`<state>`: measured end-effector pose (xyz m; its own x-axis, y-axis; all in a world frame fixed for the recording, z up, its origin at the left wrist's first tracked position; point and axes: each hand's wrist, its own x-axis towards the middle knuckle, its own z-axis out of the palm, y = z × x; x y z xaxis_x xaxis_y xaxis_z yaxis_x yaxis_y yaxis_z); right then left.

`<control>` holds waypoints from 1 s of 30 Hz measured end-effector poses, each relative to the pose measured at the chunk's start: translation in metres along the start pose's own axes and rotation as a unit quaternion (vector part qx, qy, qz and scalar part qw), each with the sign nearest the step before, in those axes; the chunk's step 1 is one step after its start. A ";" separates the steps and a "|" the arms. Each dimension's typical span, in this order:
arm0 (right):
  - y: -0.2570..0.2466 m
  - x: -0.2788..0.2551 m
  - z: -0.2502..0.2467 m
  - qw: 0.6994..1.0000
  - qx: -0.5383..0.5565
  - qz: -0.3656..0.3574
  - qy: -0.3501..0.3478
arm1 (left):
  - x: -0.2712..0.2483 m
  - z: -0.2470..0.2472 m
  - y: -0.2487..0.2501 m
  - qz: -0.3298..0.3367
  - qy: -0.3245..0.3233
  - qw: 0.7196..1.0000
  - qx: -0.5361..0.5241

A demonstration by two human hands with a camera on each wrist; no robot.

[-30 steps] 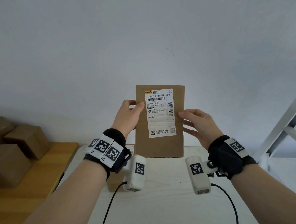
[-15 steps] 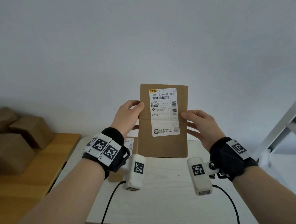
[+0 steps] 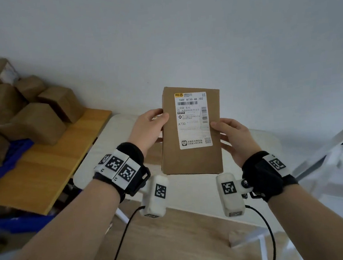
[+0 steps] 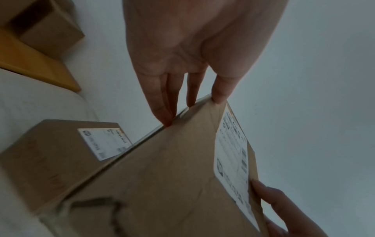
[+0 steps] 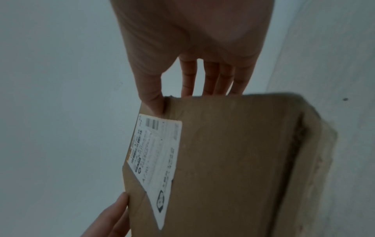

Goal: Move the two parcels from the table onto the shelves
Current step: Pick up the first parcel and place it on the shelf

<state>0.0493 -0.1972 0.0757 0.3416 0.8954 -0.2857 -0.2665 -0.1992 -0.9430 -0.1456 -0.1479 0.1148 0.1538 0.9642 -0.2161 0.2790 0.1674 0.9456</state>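
A brown cardboard parcel [image 3: 192, 159] with a white shipping label facing me is held upright above the white table [image 3: 198, 202]. My left hand [image 3: 148, 128] grips its left edge, thumb on the front and fingers behind. My right hand [image 3: 233, 136] grips its right edge the same way. The left wrist view shows the held parcel [image 4: 162, 184] and my left hand [image 4: 182, 72] pinching its edge. A second labelled parcel [image 4: 50, 160] lies flat on the table beneath it, mostly hidden in the head view. In the right wrist view my right hand [image 5: 182, 77] pinches the held parcel [image 5: 233, 160].
A wooden surface [image 3: 44, 169] at the left carries a pile of several cardboard boxes [image 3: 28, 114] and a blue crate [image 3: 6, 162]. A white metal shelf frame [image 3: 340, 147] stands at the right. The white wall [image 3: 157, 37] is close behind the table.
The view has tilted down and left, bringing more of the box pile into sight. The parcel stays upright in both hands, a little higher above the table than before.
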 end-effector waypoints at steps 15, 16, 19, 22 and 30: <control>0.035 -0.130 -0.007 0.998 -0.002 -0.027 0.064 | -0.098 -0.013 -0.043 0.037 -0.048 0.997 -0.042; 0.035 -0.144 -0.009 0.997 -0.001 -0.033 0.073 | -0.109 -0.014 -0.045 0.046 -0.056 0.997 -0.042; 0.034 -0.189 -0.014 0.994 0.002 -0.059 0.092 | -0.141 -0.015 -0.044 0.072 -0.075 0.993 -0.055; 0.031 -0.235 -0.023 0.989 0.017 -0.085 0.120 | -0.177 -0.011 -0.033 0.100 -0.100 0.987 -0.080; 0.007 -0.346 -0.070 0.962 0.032 -0.163 0.215 | -0.259 0.034 0.006 0.186 -0.175 0.958 -0.130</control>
<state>-0.0078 -0.5358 0.1562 0.7541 0.6559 -0.0334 -0.1325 0.1022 -0.9859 -0.1514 -0.4040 0.1679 0.5172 0.8470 0.1224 -0.0958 -0.0849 0.9918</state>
